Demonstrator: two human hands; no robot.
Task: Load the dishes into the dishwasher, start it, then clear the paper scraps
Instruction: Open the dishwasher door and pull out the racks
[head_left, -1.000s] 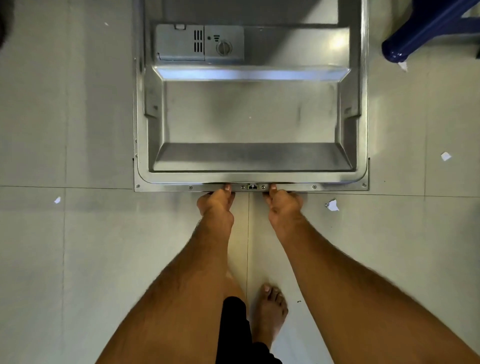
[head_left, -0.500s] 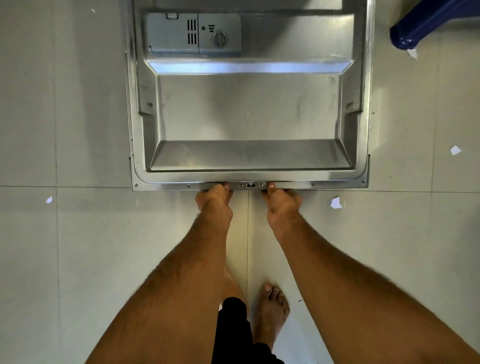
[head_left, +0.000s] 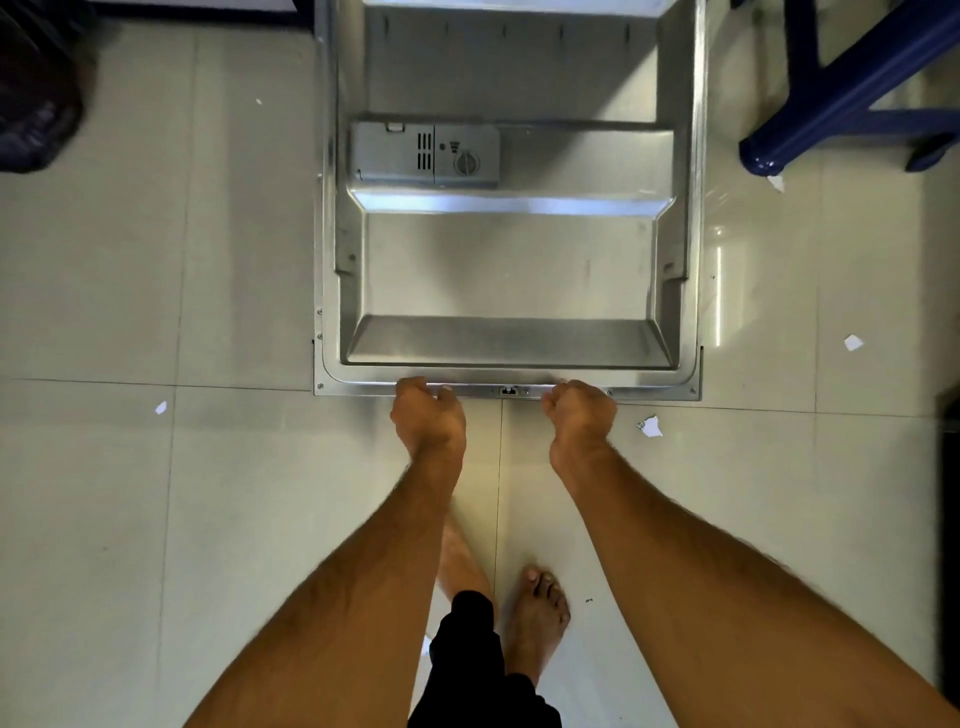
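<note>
Tiled floor (head_left: 156, 519) fills frame. Dishwasher door (head_left: 509, 270) open, lying flat, upper centre; detergent dispenser (head_left: 425, 155) on its upper left part. Blue stool legs (head_left: 831, 104) upper right. Left hand (head_left: 428, 421) and right hand (head_left: 581, 418), fingers curled over door's near edge at centre, gripping it. Bare foot (head_left: 535, 618) bottom centre. Paper scraps on floor: right (head_left: 853, 342), beside right hand (head_left: 648, 426), left (head_left: 161, 407).

Lying underfoot — pale glossy floor tiles (head_left: 130, 519), crossed by thin grout lines and catching window glare at right. Standing at upper right — blue furniture legs (head_left: 831, 98), joined by crossbars, one rounded foot touching the tiles. Slumping in the upper-left corner, a dark bag (head_left: 36, 104), partly cut off.
</note>
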